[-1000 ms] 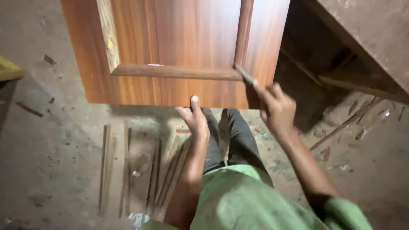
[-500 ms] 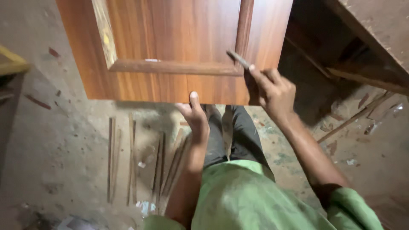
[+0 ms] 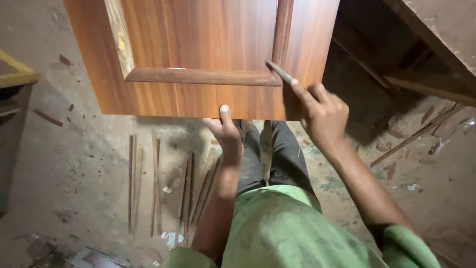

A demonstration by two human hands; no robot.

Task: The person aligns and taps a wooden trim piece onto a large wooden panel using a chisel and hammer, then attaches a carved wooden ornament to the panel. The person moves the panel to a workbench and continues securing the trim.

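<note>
A large reddish-brown wooden cabinet door panel [image 3: 198, 54], with a raised frame moulding on its face, is held up above a dusty grey concrete floor [image 3: 74, 164]. At the upper right, a rough, dark wooden counter [image 3: 436, 44] with a crossbar beneath it is seen. A yellow-edged wooden frame [image 3: 15, 74] juts in at the far left.

The panel's lower edge is supported by the left hand [image 3: 225, 131]: the thumb is pressed against the front face, while the other fingers are hidden behind the edge, so the hand is closed on the panel. The right hand [image 3: 322, 114] is closed around a thin grey pencil-like tool [image 3: 280, 73], pinched between thumb and forefinger, whose tip is laid at the mitred corner of the moulding.

On the floor beneath, several thin brown wooden strips [image 3: 158, 188] are lying roughly parallel, with chips and offcuts scattered to the right.

A slip is judged the main risk: the panel is seen gripped by one hand only, at a single point along its bottom edge, so pressure from the tool could tilt or twist it out of the grip and drop it onto the strips or the legs below. A wandering mark at the joint could result from the same movement.

No packages, labels or signs can be made out; only a pale scrap [image 3: 171, 238] near the bottom edge, too unclear to tell.
</note>
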